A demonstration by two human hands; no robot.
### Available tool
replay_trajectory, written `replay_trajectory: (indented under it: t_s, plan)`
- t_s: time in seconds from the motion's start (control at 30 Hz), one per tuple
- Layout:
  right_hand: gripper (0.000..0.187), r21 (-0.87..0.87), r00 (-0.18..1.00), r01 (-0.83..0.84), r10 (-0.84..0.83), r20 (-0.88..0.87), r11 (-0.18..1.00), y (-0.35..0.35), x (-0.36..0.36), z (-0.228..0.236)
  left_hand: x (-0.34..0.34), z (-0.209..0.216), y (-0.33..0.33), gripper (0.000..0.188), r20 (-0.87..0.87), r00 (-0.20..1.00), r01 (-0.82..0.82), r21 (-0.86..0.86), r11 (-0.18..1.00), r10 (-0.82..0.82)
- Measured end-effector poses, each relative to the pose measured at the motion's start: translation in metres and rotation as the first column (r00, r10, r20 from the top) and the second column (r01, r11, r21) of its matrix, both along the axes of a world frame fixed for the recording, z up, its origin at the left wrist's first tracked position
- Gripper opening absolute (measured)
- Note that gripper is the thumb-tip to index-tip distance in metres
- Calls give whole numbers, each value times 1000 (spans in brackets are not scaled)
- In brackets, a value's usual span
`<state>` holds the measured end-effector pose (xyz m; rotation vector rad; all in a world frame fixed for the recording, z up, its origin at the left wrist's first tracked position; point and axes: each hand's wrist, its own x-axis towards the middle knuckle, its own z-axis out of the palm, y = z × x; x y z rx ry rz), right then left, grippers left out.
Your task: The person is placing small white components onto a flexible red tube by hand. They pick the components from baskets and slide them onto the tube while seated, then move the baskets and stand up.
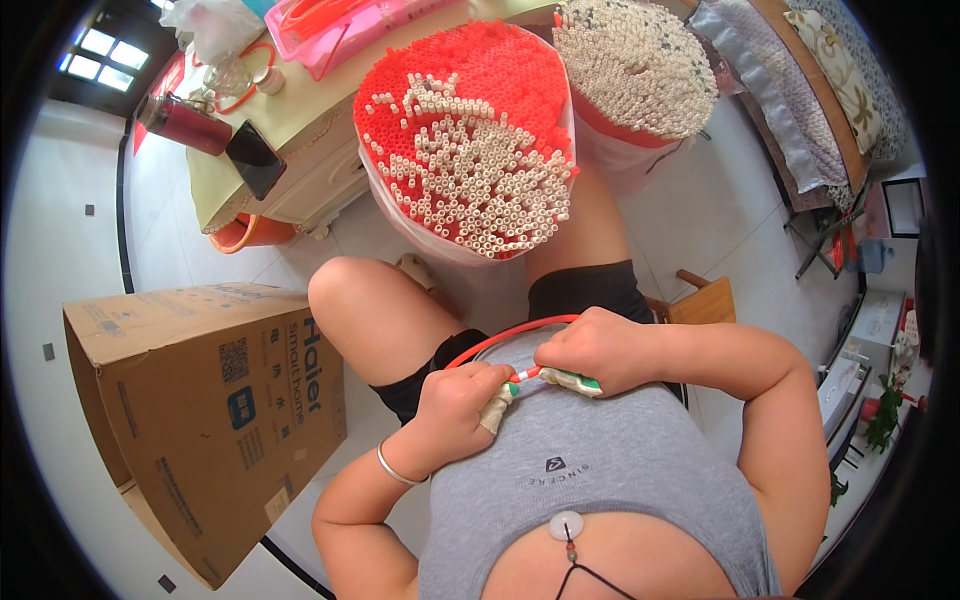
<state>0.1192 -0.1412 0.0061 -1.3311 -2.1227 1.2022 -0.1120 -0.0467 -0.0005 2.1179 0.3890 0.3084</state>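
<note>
In front of my belly a red flexible tube (500, 333) bends in a loop, and both my hands are closed on its ends. My left hand (458, 405) grips one end, with a cream and green cloth piece (497, 404) under the fingers. Around the other end is my right hand (598, 352), which has a similar cloth piece (572, 381) in it. A short white connector (524, 375) shows at the gap between the two hands, against red tube ends. Whether it is seated fully in both ends I cannot tell.
Beyond my knees stands a large bagged bundle of red tubes (420, 65), many tipped white. Behind it is a second white-tipped bundle (635, 70). A cardboard box (215, 420) stands left. The table (325, 120) carries a phone (256, 160), a dark red flask (186, 124) and a pink basket (345, 35).
</note>
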Motion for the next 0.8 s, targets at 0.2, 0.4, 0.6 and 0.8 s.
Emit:
replay_trajectory:
  t_s: [0.2, 0.4, 0.6, 0.8]
  plan:
    - [22, 69, 1000, 2, -4, 27, 998, -3, -6, -2, 3, -5, -6, 21, 11, 1000, 24, 24, 999, -24]
    - [24, 125, 998, -5, -4, 71, 992, -1, -9, -8, 7, -8, -6, 24, 16, 999, 27, 46, 999, -28]
    - [21, 56, 998, -13, 10, 65, 998, 7, -9, -7, 6, 0, -2, 31, -70, 997, 36, 68, 997, -31]
    - [37, 456, 900, 421, -301, -314, 784, 40, 34, 7, -35, 79, 34, 31, 90, 952, -304, 414, 858, 294]
